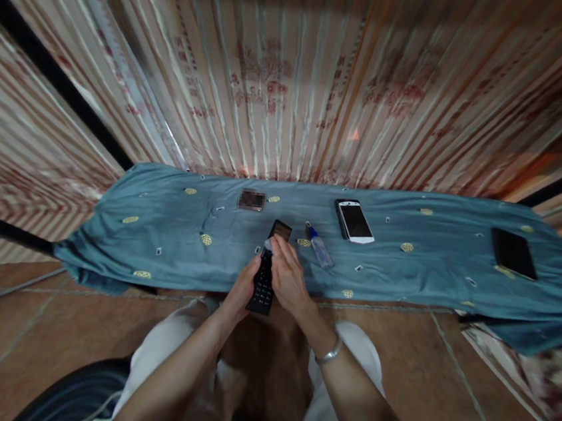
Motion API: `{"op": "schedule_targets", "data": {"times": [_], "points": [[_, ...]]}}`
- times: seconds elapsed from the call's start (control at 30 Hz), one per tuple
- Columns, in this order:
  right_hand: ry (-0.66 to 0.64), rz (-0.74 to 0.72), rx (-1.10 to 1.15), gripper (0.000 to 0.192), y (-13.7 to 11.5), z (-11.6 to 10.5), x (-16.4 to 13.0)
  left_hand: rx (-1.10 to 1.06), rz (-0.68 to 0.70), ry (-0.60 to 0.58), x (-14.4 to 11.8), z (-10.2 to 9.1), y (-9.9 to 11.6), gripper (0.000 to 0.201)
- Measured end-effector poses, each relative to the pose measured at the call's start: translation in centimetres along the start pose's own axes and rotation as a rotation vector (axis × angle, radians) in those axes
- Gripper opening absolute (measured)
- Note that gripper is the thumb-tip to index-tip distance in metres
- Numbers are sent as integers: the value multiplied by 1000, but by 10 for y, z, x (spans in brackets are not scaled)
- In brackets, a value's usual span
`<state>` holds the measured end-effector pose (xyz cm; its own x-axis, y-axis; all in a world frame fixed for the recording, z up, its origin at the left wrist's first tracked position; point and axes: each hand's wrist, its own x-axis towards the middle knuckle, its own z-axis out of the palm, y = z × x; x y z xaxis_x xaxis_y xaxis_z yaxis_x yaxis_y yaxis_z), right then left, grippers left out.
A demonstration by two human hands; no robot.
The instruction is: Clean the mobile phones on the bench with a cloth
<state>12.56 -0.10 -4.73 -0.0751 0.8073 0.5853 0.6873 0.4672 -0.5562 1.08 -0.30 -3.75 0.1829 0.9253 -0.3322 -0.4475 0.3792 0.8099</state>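
My left hand [243,283] is closed around the lower left side of a black keypad phone [262,296], held tilted over the front edge of the cloth-covered table. My right hand [288,275] lies over the middle of the phone, fingers pressed together on a small pale grey cloth [268,243] against the phone's face. These fingers hide part of the keypad, while the screen at the top stays visible. Just right of the phone lies a small clear bottle [321,251] with a blue top.
A blue patterned cloth [226,258] covers the narrow table. On it lie a white smartphone [357,222] with a dark edge beside it, a flat black rectangular item [514,253] at the right, and a small pixelated rectangle [252,199] at the back. A striped curtain [293,91] hangs behind.
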Motion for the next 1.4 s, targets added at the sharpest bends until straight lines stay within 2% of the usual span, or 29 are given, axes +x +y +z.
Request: {"op": "schedule_targets", "data": {"times": [0.17,0.37,0.53,0.63,0.77,0.93,1.1,1.27,1.4], "points": [[-61,-31,66,38,-12,-2,-8,-10,5,32,4,-6,7,45],[18,19,-37,29,2,-13,-6,39,-124,7,1,1,10,40],[114,83,-145,31,13,-26,3,17,-149,-119,-5,10,9,44],[130,71,-179,31,8,-33,3,29,-176,-152,-6,12,7,46],[57,-10,-197,29,-12,-34,-3,49,-193,-108,-1,8,4,48],[-55,-114,-244,32,-28,-25,-6,75,-128,-76,5,-3,3,51],[-34,-142,-347,32,-13,-20,14,188,-133,-86,3,-11,9,64],[-38,-63,-375,33,8,-25,50,238,-140,-160,0,-13,19,69],[46,39,-294,32,21,-28,62,203,-170,-171,-3,-15,25,71]]}}
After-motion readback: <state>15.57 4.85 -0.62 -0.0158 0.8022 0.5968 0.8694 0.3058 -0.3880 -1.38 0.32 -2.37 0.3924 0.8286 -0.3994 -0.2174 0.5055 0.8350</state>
